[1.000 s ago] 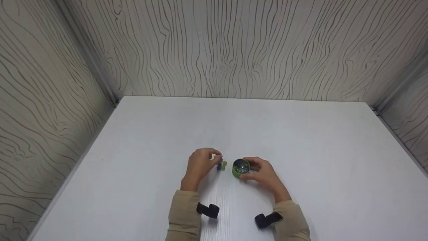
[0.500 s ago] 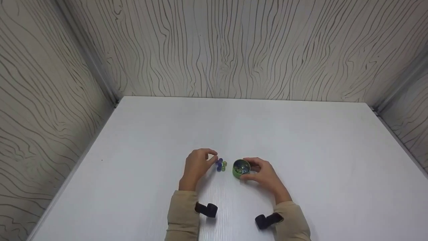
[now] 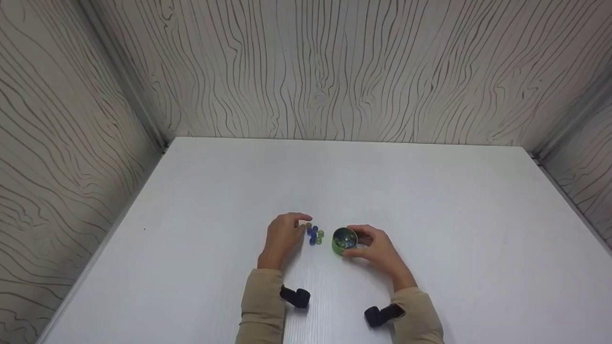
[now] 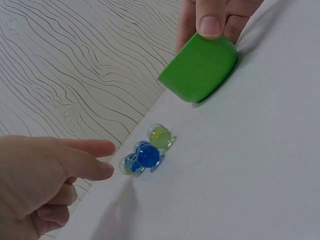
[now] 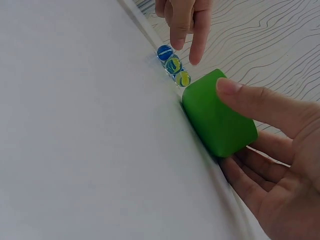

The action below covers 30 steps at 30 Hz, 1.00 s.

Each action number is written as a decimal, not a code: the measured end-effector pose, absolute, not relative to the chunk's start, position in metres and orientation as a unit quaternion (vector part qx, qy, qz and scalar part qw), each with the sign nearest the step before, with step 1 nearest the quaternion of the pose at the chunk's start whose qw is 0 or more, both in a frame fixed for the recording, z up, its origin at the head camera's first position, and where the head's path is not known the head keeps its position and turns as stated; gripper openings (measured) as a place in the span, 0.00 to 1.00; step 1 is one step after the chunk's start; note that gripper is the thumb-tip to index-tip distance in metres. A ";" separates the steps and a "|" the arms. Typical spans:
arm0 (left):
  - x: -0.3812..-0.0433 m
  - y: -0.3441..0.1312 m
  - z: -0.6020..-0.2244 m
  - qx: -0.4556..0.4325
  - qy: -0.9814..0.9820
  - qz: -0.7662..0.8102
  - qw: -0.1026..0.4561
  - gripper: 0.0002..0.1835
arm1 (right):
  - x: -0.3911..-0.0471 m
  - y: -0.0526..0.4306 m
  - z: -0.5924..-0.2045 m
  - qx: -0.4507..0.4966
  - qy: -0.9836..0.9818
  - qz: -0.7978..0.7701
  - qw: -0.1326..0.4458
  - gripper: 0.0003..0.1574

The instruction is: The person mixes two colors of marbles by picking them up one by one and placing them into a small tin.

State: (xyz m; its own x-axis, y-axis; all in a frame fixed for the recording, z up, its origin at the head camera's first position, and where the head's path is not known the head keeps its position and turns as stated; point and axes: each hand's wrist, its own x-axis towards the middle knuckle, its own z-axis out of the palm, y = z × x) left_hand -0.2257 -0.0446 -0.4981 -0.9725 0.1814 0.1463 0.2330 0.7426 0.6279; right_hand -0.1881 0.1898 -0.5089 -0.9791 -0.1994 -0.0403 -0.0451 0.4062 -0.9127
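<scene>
A small cluster of glass marbles [image 3: 313, 237], some with blue and some with yellow-green swirls, lies on the white table [image 3: 430, 200]. My left hand [image 3: 283, 237] is just left of them, its thumb and index finger stretched toward the nearest marble with a gap between the two tips. Its other fingers are bent inward in the left wrist view, and it holds nothing. To the right of the cluster stands a green cup [image 4: 202, 67], dark inside, with several marbles in the bottom. My right hand [image 3: 377, 246] grips this cup from its right side, thumb on the near wall, fingers behind.
Behind the table rises a pale wall [image 3: 306, 71] with a dark wood-grain pattern, and a similar panel [image 3: 62, 143] stands at the left. Black wrist cameras [image 3: 297, 297] jut inward from both beige sleeves [image 3: 260, 306].
My left hand has drawn a little left from the cluster, and its thumb and index finger have parted, showing more marbles. The right hand and the cup stay in place.
</scene>
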 end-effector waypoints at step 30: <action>-0.224 -0.042 -0.502 -0.099 -0.943 -0.314 0.042 0.09 | -0.188 0.190 -0.510 -0.083 0.831 -0.545 0.068 0.42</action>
State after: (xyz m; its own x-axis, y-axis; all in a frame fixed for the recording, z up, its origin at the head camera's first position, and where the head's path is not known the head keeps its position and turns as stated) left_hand -0.2243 -0.0424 -0.5024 -0.9770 0.1603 0.1404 0.2124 0.7835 0.5839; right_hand -0.1881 0.1902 -0.5105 -0.9768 -0.2127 -0.0228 -0.0638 0.3915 -0.9180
